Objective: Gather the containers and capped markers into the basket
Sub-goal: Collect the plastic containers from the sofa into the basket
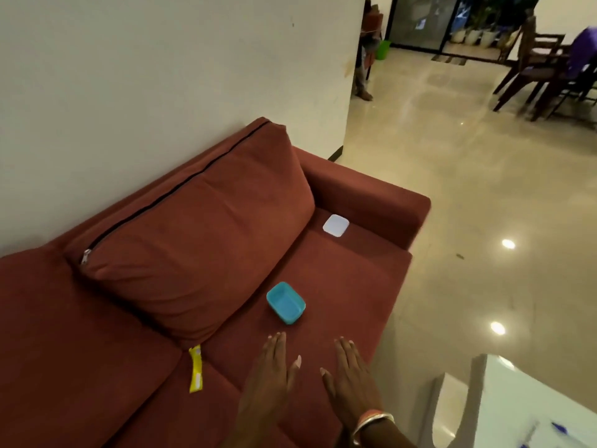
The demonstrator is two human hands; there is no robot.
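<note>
On the red sofa [339,279] seat, an open blue container [286,302] near the middle, just off the foot of the back cushion [200,247], and a flat white container [336,225] well apart in the far corner by the armrest. Over the seat's near edge, left hand [269,379] and right hand [353,379] side by side, palms down, fingers straight, holding nothing, bangles [371,423] on the right wrist. At the near right, a white table [517,399] corner.

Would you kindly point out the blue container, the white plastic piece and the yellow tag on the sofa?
blue container [286,302]: head view, on its inner floor.
white plastic piece [336,225]: head view, on its flat top.
yellow tag [195,370]: head view, on the strip's middle.
</note>
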